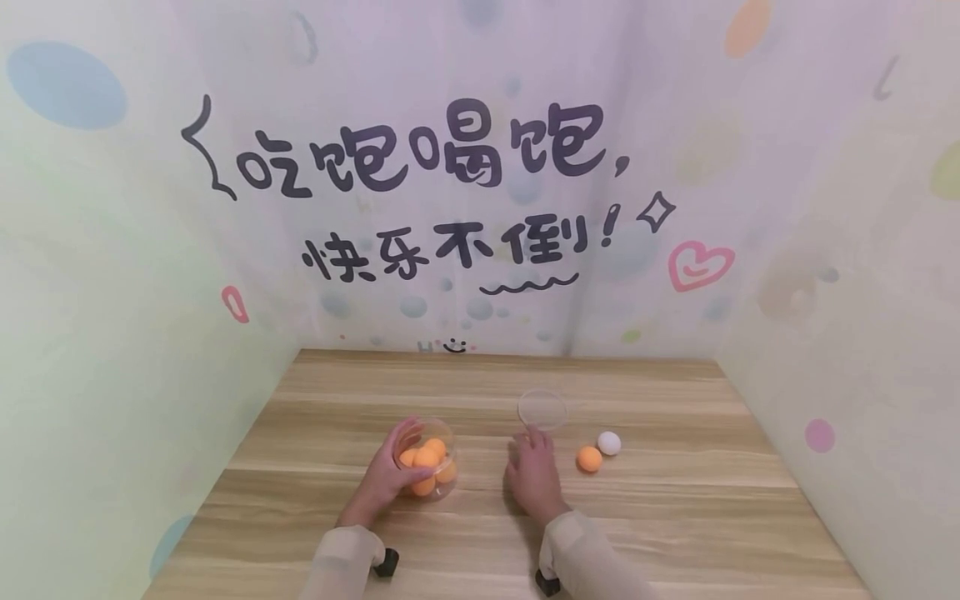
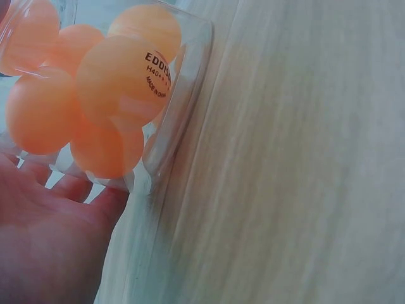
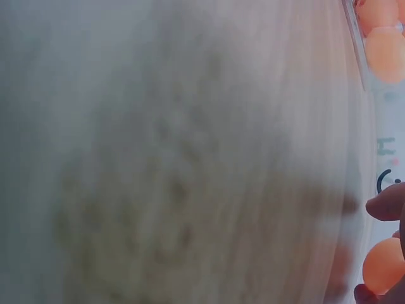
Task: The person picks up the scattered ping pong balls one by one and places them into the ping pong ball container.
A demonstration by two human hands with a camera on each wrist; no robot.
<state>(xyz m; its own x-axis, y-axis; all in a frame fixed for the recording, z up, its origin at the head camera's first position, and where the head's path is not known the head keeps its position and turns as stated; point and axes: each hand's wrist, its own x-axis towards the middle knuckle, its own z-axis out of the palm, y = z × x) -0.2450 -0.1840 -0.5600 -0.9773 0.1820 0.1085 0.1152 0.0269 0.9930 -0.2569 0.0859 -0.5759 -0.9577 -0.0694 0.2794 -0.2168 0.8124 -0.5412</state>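
Observation:
My left hand (image 1: 390, 475) grips a clear plastic container (image 2: 202, 50) round its left side, thumb at the near rim. Inside it lie several orange ping-pong balls (image 2: 120, 82), one printed with dark lettering. Low over the table, my right hand (image 1: 536, 472) has its fingers pointing away from me. An orange ping-pong ball (image 3: 383, 266) shows among its fingers in the right wrist view, a fingertip at its edge; the back of the hand hides it in the head view. Just beyond those fingers lies a clear round lid (image 1: 543, 408).
To the right of my right hand, a loose orange ball (image 1: 589, 459) and a white ball (image 1: 609, 443) lie close together on the wood-grain table (image 1: 675, 533). Printed white walls (image 1: 465, 50) enclose the table at the back and both sides.

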